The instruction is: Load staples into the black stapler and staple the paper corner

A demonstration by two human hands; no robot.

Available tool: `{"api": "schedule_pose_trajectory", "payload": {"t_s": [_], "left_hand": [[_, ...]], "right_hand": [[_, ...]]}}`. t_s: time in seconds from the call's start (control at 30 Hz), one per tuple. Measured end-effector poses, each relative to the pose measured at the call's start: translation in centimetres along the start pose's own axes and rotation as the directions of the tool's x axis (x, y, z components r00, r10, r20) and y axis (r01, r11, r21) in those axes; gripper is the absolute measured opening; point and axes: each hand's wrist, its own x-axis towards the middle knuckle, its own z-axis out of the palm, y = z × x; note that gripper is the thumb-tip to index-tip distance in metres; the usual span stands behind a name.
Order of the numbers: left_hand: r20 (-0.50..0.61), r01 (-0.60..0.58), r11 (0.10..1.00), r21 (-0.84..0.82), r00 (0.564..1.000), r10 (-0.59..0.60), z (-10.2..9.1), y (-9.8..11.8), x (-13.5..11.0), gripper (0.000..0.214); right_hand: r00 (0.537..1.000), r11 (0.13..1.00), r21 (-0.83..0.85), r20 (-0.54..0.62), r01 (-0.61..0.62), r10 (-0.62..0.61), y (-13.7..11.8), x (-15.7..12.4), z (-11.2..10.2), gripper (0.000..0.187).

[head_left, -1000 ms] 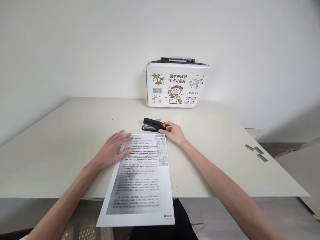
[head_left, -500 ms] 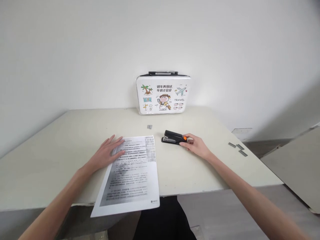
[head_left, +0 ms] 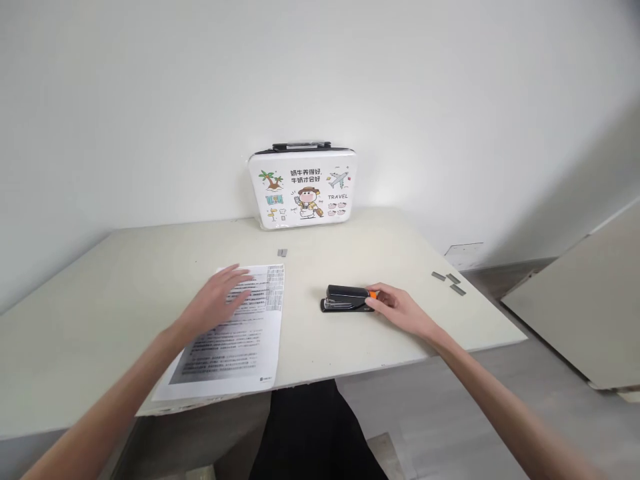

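My left hand (head_left: pixel 216 300) is over the upper left part of a printed sheet of paper (head_left: pixel 270 340), fingers stretched out and apart. Whether the palm presses on the sheet or hovers just above it, I cannot tell. Toward the table's front edge lies the lower end of the sheet. To the right, my right hand (head_left: pixel 400 308) grips the rear end of a black stapler (head_left: pixel 347 298) with an orange part, thumb and fingers closed on it. The stapler lies along the table, its front end pointing left toward the paper.
A white case (head_left: pixel 303 190) with cartoon prints and a black handle stands against the wall. Small grey staple strips (head_left: pixel 283 253) lie in front of it. Several more staple strips (head_left: pixel 453 280) are near the right edge of the table (head_left: pixel 100 287).
The view has turned to the right. My right hand has brought the stapler nearer the front edge and turned it. The paper sits further onto the table, and my left hand's fingers look more lifted.
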Motion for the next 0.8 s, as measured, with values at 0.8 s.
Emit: {"api": "schedule_pose_trajectory", "payload": {"t_s": [0.8], "left_hand": [[0.058,-0.146,0.965,-0.216,0.985,0.162,4.8,13.6,5.9,0.014]], "right_hand": [[0.999,1.000,-0.006,-0.051,0.018,-0.018,-0.8,-0.3,0.5,0.048]]}}
